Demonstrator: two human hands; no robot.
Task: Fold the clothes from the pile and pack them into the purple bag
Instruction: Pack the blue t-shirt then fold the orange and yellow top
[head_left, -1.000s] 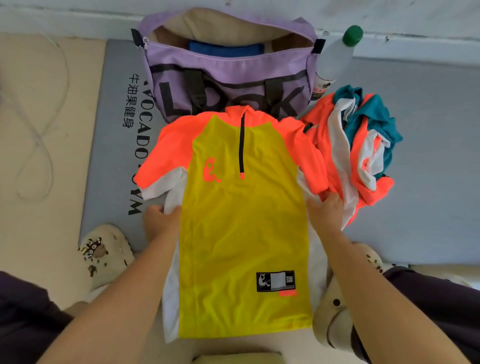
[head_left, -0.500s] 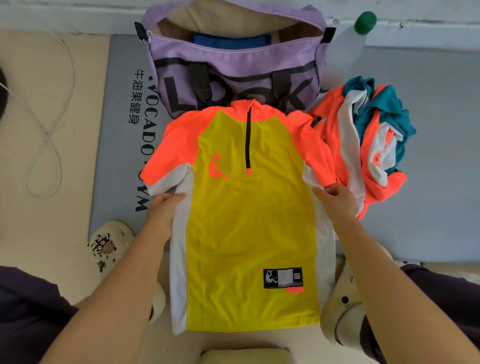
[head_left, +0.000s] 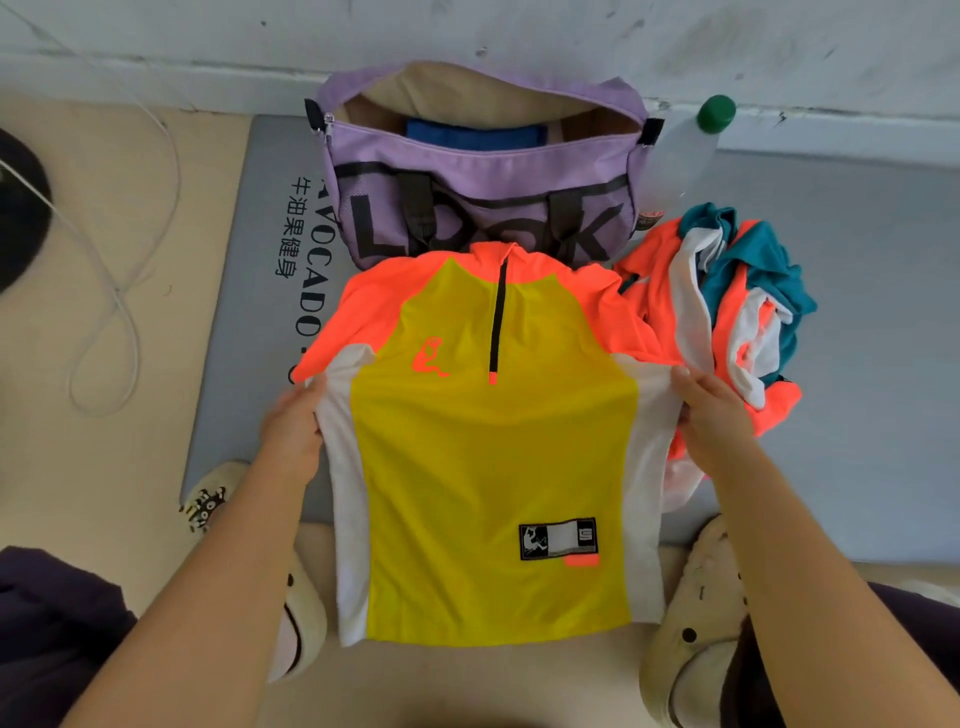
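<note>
In the middle of the frame we see a grey mat (head_left: 857, 322) lying on the floor against the wall. On it, in the centre, lies a yellow shirt (head_left: 493, 467) with orange shoulders and white sides, front up, its lower edge reaching the bottom centre. The purple bag (head_left: 483, 208) stands open at the upper centre, just above the collar, with something blue inside. The pile of clothes (head_left: 727, 312) lies at the right, touching the shirt's sleeve. The left hand (head_left: 293, 431) pinches the white left side of the shirt; the right hand (head_left: 714, 410) pinches the white right side. A bottle with green cap (head_left: 716, 111) stands beside the bag.
</note>
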